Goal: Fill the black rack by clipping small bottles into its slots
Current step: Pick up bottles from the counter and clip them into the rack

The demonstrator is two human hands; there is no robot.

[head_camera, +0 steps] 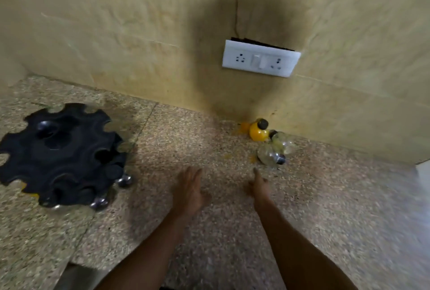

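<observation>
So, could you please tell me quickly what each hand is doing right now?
Left hand: open, holding nothing.
Right hand: open, holding nothing.

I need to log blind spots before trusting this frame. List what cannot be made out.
Head view only:
- Rack: slots on its near rim are dark and blurred; how many hold bottles cannot be counted.
- Clear bottles: overlapping and blurred, so their number is unsure.
- Yellow bottle: whether the yellow patch beside it is a spill or a reflection is unclear.
- Right hand: motion blur hides the fingers.
- Left hand: fingertips smeared.
</observation>
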